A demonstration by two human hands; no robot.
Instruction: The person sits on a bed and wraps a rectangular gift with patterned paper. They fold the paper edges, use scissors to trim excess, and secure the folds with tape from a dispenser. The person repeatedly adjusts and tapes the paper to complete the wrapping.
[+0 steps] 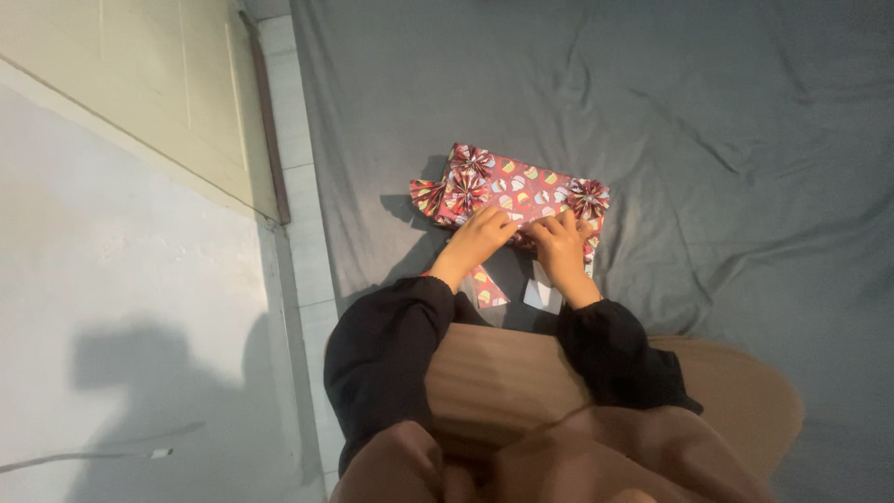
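Observation:
A flat box wrapped in red patterned gift paper [521,186] lies on a grey bedsheet [726,140]. Three paper rosettes decorate it, one at the right corner [588,197] and two at the left [468,177]. My left hand [481,237] rests on the near edge of the box, fingers curled on the paper. My right hand [560,247] presses the same edge just beside it. A loose strip of the paper [490,286] and a small white piece [542,295] lie under my wrists. Both arms wear black sleeves.
The sheet's left edge [312,186] runs along a white tiled strip and a pale wall with a cream panel [140,84]. My lap in brown cloth [521,391] fills the bottom of the view. A thin cable [93,456] lies at the lower left.

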